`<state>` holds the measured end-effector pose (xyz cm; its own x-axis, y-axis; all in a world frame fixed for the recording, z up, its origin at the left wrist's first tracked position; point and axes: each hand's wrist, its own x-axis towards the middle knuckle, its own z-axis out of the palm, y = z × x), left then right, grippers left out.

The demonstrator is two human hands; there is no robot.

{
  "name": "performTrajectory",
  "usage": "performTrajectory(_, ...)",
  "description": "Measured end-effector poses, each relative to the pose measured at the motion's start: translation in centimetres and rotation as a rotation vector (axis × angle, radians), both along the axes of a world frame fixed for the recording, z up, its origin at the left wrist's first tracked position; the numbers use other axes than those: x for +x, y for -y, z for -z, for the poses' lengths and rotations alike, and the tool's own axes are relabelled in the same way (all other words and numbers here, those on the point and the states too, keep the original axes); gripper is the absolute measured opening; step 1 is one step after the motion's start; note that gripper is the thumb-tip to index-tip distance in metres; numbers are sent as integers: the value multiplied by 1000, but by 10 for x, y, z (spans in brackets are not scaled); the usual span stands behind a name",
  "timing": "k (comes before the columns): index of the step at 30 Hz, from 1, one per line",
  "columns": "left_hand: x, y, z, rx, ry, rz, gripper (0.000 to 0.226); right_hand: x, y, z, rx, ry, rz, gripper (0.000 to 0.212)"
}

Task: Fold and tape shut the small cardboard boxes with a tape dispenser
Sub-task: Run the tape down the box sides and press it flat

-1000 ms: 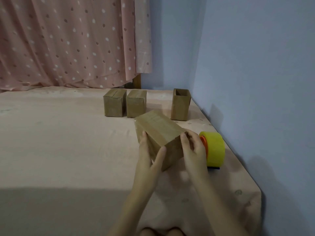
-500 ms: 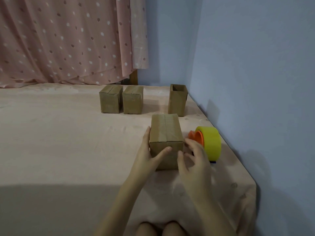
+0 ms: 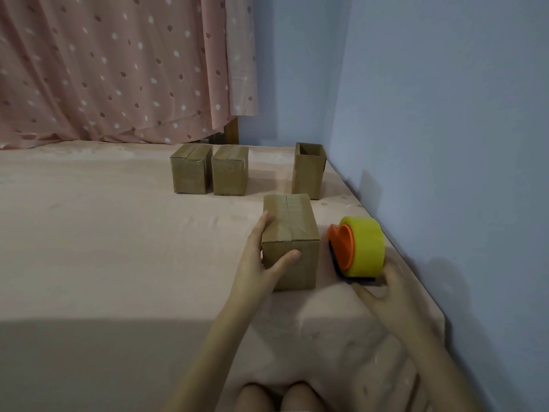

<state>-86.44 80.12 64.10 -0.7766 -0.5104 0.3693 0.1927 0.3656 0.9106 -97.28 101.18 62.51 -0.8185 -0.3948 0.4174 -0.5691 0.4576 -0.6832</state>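
A small cardboard box (image 3: 297, 224) with its top flaps folded shut lies on the pink sheet (image 3: 118, 248) in front of me. My left hand (image 3: 255, 263) grips it, fingers along its left side and thumb on the near face. Just to its right stands the tape dispenser (image 3: 362, 245), an orange holder with a yellow tape roll. My right hand (image 3: 386, 292) holds the dispenser's near end, thumb under the dark base and fingers round its right side.
Two closed boxes (image 3: 190, 173) (image 3: 230, 173) stand side by side farther back. An upright box with an open top (image 3: 307, 173) stands near the blue wall (image 3: 445, 144), which borders the right edge. A dotted curtain (image 3: 118, 69) hangs behind. My knees (image 3: 282, 396) show at the bottom.
The box was turned and set straight on the sheet. My right hand left the box and moved right to the near end of the tape dispenser. My left hand stayed on the box.
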Motion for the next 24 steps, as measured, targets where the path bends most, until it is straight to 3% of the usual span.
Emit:
performTrajectory(4, -1, -1, -1, 14, 6, 3, 82, -21, 0, -2, 23, -5, -100, 44)
performTrajectory(8, 0, 0, -2, 9, 4, 9, 83, -19, -4, -5, 149, -220, -105, 45)
performTrajectory(11, 0, -2, -3, 2, 20, 10, 87, -15, -1, -11, 120, -168, -184, 35)
performTrajectory(15, 1, -4, -5, 20, 33, -39, 99, -9, -3, -14, 207, -197, -110, 37)
performTrajectory(17, 4, -7, -11, -95, 56, -131, 102, 0, -2, -19, 89, -133, -102, 33)
performTrajectory(20, 9, -18, -28, -480, -48, -227, 90, 13, -3, -34, -106, -91, -132, 26)
performTrajectory(22, 9, -32, -41, -665, -104, -182, 77, 22, -6, -46, -171, -81, -158, 38)
performTrajectory(24, 7, -48, -54, -716, -95, -102, 75, 32, -7, -56, -234, -37, -168, 38)
